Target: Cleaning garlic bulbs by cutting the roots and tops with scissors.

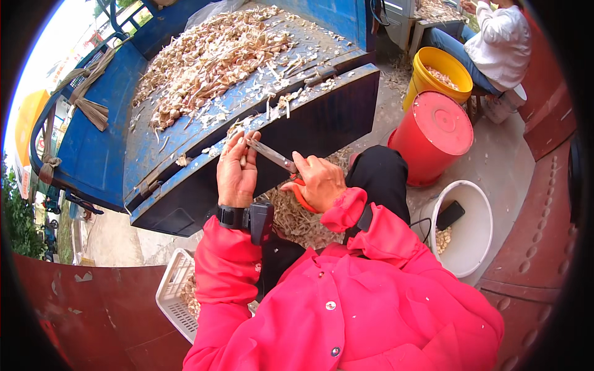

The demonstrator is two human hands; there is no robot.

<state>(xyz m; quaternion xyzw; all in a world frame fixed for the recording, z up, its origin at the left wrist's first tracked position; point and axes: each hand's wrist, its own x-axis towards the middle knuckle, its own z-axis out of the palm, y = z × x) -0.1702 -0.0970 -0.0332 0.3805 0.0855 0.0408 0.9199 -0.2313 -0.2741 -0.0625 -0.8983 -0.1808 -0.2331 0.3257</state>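
My left hand [238,172] is palm up at the edge of the blue metal tailgate [264,126], its fingers curled around a small pale garlic piece [243,160]. In my right hand [320,182] are scissors [274,155] with orange-red handles. Their blades reach across to the fingertips of my left hand; whether they are closed on anything there is too small to tell. Beyond both hands, a large heap of garlic bulbs and dry stalks [209,60] lies on the blue truck bed, with loose skins scattered towards the tailgate.
At the right stand a yellow bucket [410,88], an upside-down red bucket [429,143] and a white bucket [485,222] holding cloves and a black phone [450,215]. A white plastic basket [174,306] is at lower left. Another person [501,46] sits at upper right.
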